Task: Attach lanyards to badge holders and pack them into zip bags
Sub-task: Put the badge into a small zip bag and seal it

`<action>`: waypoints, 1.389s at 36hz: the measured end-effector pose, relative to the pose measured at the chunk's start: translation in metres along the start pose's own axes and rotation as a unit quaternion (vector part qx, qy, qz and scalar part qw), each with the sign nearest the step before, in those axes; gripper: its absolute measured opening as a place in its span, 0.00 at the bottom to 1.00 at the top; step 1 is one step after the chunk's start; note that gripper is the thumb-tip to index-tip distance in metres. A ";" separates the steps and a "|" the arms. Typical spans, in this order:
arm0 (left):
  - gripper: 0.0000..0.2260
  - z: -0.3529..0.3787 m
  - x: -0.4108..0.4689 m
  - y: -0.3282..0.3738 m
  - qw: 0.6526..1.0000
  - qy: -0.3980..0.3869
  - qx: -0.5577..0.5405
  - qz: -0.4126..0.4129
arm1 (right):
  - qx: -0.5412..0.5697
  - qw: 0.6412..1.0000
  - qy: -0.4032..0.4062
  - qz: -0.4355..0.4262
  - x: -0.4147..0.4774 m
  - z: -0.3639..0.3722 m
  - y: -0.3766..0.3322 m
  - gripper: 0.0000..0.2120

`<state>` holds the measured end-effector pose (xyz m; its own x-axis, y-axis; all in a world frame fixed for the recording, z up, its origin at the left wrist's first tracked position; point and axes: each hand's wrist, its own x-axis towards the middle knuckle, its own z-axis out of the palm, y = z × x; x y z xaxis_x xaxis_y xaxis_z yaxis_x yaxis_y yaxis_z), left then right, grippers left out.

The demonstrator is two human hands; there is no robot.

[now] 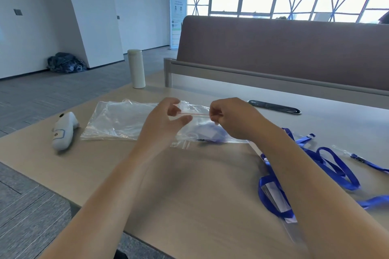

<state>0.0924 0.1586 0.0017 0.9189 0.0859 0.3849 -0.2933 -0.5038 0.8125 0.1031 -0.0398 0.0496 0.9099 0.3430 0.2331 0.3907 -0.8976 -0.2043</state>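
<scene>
At the left of the frame a white handheld device point(63, 132) lies on the table point(189, 185), and a white bottle point(136, 68) stands above it near the far edge. Next to the device, some empty bags point(117, 120) lie flat in a loose pile.

In the centre, both hands are raised a little over the table and hold one bag point(194, 130) by its top, with the red zip line point(194, 114) stretched between them. The left hand point(166, 120) has curled fingers and seems to pinch the left end of the zip line, but the plastic there is hard to see. The right hand point(229, 119) pinches the right end firmly. A packed lanyard point(210, 132), blue, is visible through the bag's lower part.

A black cable slot point(273, 107) is set into the table, upper right of the hands. At the lower right, loose blue lanyards point(332, 166) are spread on the table, and a badge holder point(275, 195) lies among them.
</scene>
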 end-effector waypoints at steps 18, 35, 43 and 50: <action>0.06 0.003 -0.003 0.015 0.997 -0.013 0.075 0.017 | 0.026 0.998 0.008 0.056 -0.014 -0.013 0.021 0.05; 0.05 -0.034 -0.021 0.032 0.986 -0.052 0.148 0.049 | 0.025 0.994 0.037 0.095 -0.063 -0.045 0.025 0.05; 0.04 -0.045 -0.031 0.039 0.986 -0.071 0.142 0.043 | 0.067 0.990 0.049 0.118 -0.079 -0.051 0.018 0.10; 0.04 -0.044 -0.037 0.044 0.997 -0.030 -0.057 -0.041 | 0.183 0.967 0.102 0.145 -0.088 -0.052 0.008 0.05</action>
<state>0.0343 0.1707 0.0423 0.9539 0.0700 0.2918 -0.2421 -0.3951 0.8862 0.0192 -0.0916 0.0773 0.9569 -0.0030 0.2905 0.1808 -0.7765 -0.6036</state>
